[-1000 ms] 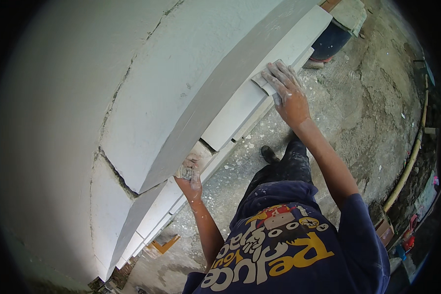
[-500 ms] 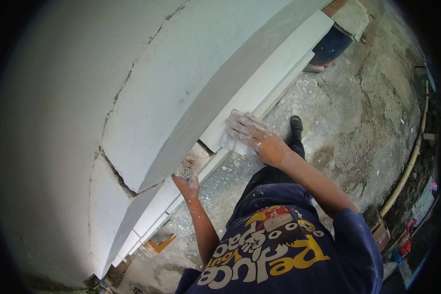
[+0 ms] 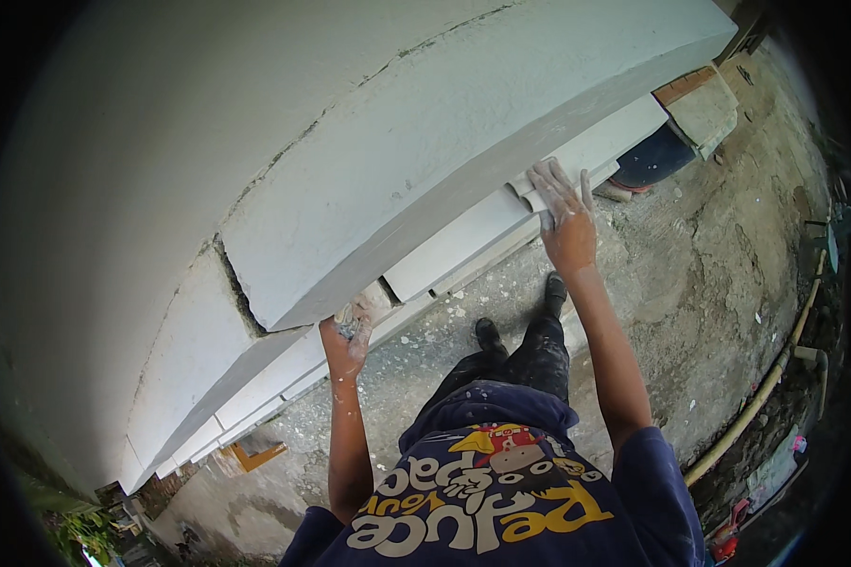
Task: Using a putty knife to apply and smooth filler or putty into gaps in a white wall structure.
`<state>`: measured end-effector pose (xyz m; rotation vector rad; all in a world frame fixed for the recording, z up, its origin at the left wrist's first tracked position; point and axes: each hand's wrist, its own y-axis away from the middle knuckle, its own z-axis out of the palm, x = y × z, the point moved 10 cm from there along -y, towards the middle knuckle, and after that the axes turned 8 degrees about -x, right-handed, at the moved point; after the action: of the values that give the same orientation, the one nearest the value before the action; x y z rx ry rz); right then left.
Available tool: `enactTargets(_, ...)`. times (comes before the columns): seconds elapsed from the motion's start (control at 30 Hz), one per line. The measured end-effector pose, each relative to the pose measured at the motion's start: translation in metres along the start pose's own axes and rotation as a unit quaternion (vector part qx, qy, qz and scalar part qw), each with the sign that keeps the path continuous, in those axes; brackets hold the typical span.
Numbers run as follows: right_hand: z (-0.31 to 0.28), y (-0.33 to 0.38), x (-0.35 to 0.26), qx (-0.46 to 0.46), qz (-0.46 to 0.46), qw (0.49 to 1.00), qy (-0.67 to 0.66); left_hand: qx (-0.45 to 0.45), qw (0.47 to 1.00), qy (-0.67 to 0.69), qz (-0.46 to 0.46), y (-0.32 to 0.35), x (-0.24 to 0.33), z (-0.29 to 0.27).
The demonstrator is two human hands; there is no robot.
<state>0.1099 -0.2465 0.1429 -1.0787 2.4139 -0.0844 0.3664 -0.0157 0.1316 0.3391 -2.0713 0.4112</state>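
My right hand [image 3: 567,213] is pressed against the white ledge [image 3: 473,231] below the wall, its fingers over a pale folded sheet [image 3: 535,197] that looks like sandpaper. The sheet curls at the edge beside my fingers; the rest lies hidden beneath them. White dust coats this hand. My left hand [image 3: 347,342], also dusty, is at the lower left, by a break in the ledge where a rough beige patch [image 3: 373,300] shows. Its fingers are bent around something small and bluish grey, mostly hidden, that I cannot make out.
A long crack [image 3: 236,283] runs through the pale wall [image 3: 378,142] above the ledge. Past my right hand stands a dark basin [image 3: 654,156]. Rough concrete floor [image 3: 690,274] lies beneath, with a yellow-brown bracket-shaped piece [image 3: 258,456] at lower left and a bamboo pole [image 3: 771,383] at right.
My right hand has slid up and to the right along the ledge, taking the pale sheet with it. My left hand stays at the break. The view has shifted, and both feet now show.
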Motion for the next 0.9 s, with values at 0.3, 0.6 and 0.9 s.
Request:
enactTargets(0.3,0.035,0.027,-0.067,-0.085,-0.145,0.983,-0.071,-0.004,0.998,-0.037,-0.048,-0.001,-0.004,0.002)
enactTargets(0.6,0.0,0.015,0.029,0.101,-0.026,0.989,-0.107,0.122,0.986,-0.002,-0.118,0.022,-0.011,0.025)
enactTargets(0.9,-0.065,-0.001,0.152,0.09,-0.065,0.994,-0.015,0.298,0.954,0.029,0.004,0.043,0.072,0.094)
